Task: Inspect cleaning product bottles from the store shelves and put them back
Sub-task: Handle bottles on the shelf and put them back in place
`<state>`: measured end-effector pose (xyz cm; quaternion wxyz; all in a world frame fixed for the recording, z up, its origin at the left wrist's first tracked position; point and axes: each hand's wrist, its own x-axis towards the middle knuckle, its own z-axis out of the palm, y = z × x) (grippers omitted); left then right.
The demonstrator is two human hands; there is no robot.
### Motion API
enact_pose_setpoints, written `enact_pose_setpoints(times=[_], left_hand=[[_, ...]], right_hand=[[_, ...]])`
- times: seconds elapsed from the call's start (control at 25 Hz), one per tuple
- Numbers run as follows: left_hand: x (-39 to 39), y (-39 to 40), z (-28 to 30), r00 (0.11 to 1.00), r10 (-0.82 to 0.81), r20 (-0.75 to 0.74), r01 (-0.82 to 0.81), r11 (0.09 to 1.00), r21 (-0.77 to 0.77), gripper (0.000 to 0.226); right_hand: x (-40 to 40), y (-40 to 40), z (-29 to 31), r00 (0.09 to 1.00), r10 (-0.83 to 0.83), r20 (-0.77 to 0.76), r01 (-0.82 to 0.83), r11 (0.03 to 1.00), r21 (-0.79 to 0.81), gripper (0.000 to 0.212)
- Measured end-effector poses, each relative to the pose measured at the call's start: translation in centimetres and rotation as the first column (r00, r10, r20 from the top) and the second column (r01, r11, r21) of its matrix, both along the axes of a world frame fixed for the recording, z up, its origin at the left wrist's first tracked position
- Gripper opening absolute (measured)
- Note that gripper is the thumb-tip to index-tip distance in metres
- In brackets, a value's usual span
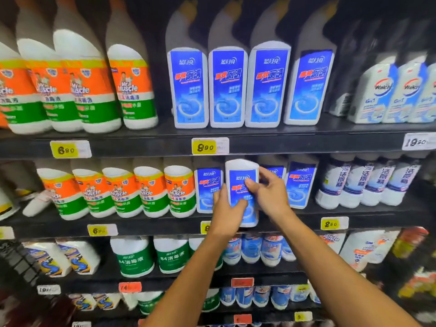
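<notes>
Black metal store shelves (236,135) carry rows of cleaning products. On the top shelf stand white plastic bottles with orange-and-green labels (132,88) at the left, four white angled-neck bottles with blue labels (227,88) in the middle, and white bottles with a red-and-blue round logo (377,93) at the right. The middle shelf holds more orange-and-green labelled bottles (146,192), blue-labelled bottles (300,185) and white bottles with dark vertical lettering (349,182); yellow price tags (204,146) sit on the shelf edges. The lower shelf holds white bottles with green labels (134,256). The task's thing, a white plastic bottle with a blue front label (243,180), is at the front of the middle shelf, upright and pulled forward of its neighbours, its base over the shelf lip. The left hand (226,212) grips its lower left side, thumb across the label and fingers (218,193) curled behind the left edge. The right hand (269,192) grips the upper right side, thumb on the label and fingers wrapped round the right edge. Both bare forearms reach up from below, converging on the bottle.
</notes>
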<state>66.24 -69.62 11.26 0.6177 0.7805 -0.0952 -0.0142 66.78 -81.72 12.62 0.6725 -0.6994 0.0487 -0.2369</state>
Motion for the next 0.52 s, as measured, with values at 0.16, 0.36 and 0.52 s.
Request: enact_pose_setpoints(times=[0.16,0.36,0.52], left_hand=[[-0.1,-0.4,-0.1,0.999,0.031,0.028,-0.032,0.999,0.035,0.061],[1.1,-1.1,-0.1,0.998,0.067,0.009,-0.067,0.993,0.093,0.075],[1.3,-1.9,-0.4,0.997,0.078,0.002,-0.078,0.987,0.138,0.078]], right_hand=[[0.9,-0.4,-0.5,0.998,-0.059,-0.001,0.059,0.995,-0.082,0.024],[1.9,0.0,-0.5,0.992,-0.123,-0.036,0.117,0.985,-0.124,0.015],[1.7,0.7,-1.4,0.985,-0.174,-0.007,0.17,0.971,-0.166,0.014]])
